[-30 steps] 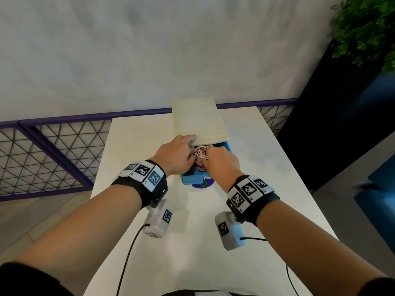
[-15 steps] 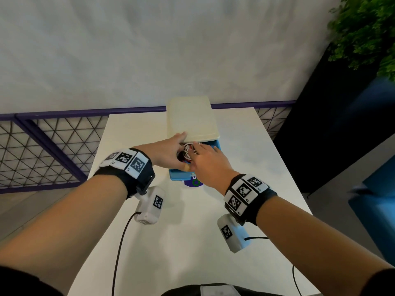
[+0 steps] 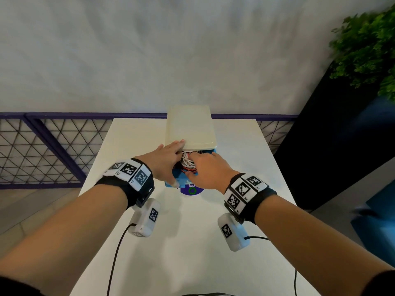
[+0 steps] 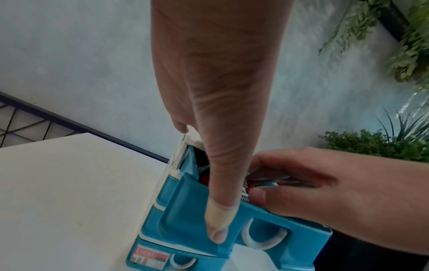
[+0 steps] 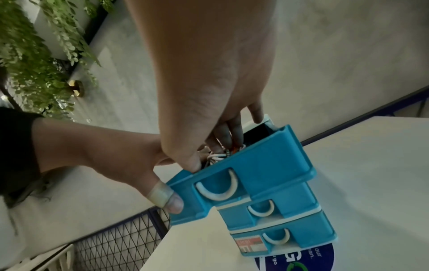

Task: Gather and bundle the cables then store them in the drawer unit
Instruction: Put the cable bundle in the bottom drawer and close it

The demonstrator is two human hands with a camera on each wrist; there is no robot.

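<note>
A small drawer unit with a cream top [image 3: 190,127] and blue drawers stands mid-table. Its top drawer [image 3: 181,182] is pulled out toward me. A coiled bundle of white and red cables [image 3: 187,162] lies inside it. My left hand [image 3: 171,161] spans the unit's left side, fingers laid on the cream top's front edge. Its taped thumb [image 4: 218,220] stretches down the drawer [image 4: 185,210] front. My right hand [image 3: 198,165] reaches into the drawer [image 5: 262,161] from the right. Its fingers [image 5: 223,135] and thumb curl round the cables [image 5: 218,155].
The two lower drawers [image 5: 267,210] are closed. A round purple sticker [image 3: 191,191] lies on the white table [image 3: 149,231] under the unit's front. A purple mesh railing [image 3: 42,150] runs behind and to the left, and plants [image 3: 367,45] stand at the right.
Both hands stay at the open top drawer. My left thumb has come down onto the drawer's front corner, and my right hand has sunk a little deeper with the cables.
</note>
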